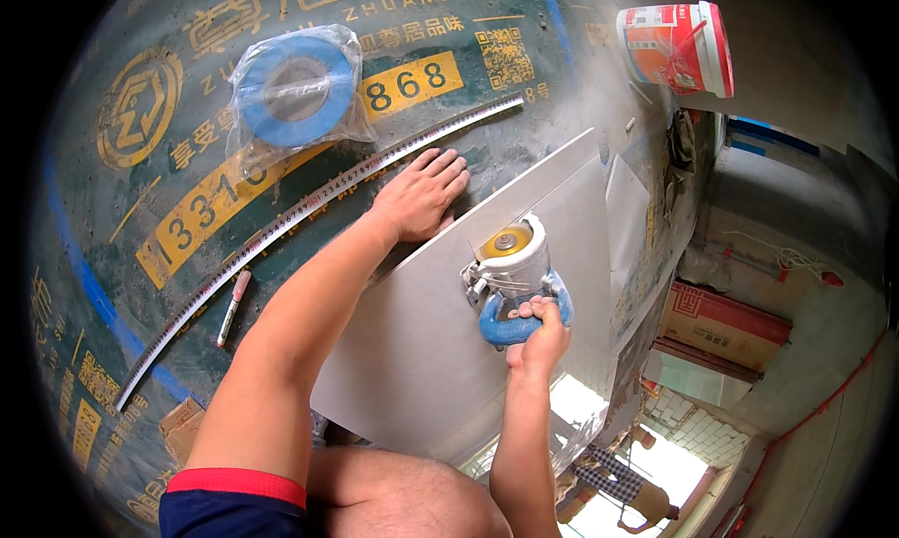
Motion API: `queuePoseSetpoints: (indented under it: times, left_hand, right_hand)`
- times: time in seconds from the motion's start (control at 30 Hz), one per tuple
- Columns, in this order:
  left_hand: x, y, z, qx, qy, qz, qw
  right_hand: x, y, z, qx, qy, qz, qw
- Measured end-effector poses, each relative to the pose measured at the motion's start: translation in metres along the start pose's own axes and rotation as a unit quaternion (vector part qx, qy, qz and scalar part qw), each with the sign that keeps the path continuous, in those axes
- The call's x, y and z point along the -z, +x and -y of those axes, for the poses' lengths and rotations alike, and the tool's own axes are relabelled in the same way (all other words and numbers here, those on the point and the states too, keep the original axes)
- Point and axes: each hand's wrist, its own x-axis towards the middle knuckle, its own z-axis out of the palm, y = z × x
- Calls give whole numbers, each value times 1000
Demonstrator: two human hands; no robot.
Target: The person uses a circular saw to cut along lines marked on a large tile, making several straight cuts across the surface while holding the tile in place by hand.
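My right hand [538, 337] is wrapped round the blue handle of a handheld tile cutter [515, 280]. Its round gold-coloured blade [506, 243] faces up beside a dusty metal guard. The cutter rests over a large pale tile [403, 351], near the tile's far long edge, where a thin line runs parallel to that edge. My left hand [426, 191] lies flat on the green printed floor sheet, fingers stretched out, its thumb side close against the tile's edge. Just past its fingertips a long measuring tape strip [309, 204] curves across the sheet.
A bagged roll of blue tape [328, 81] lies beyond the measuring strip, and a marker pen [233, 309] on its near side. At the far right a red and white bucket [670, 51] is tipped sideways. Cardboard boxes [721, 327] stand right. Dust covers the floor sheet [524, 154].
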Motion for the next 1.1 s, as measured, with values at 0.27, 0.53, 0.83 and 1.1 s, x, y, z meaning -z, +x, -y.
queuePoseSetpoints:
  times: [0.27, 0.53, 0.83, 1.1]
  left_hand:
    - [-2, 1, 0, 1, -6, -1, 1000]
    - [5, 2, -4, -5, 0, 2, 1000]
    - [7, 10, -16, -12, -2, 5, 1000]
    - [-2, 2, -21, -56, 101, -20, 993]
  right_hand:
    - [1, 0, 0, 3, -1, -4, 1000]
    - [36, -15, 29, -22, 65, 11, 998]
    - [184, 22, 150, -175, 81, 7, 981]
    - [317, 28, 136, -82, 73, -98, 989]
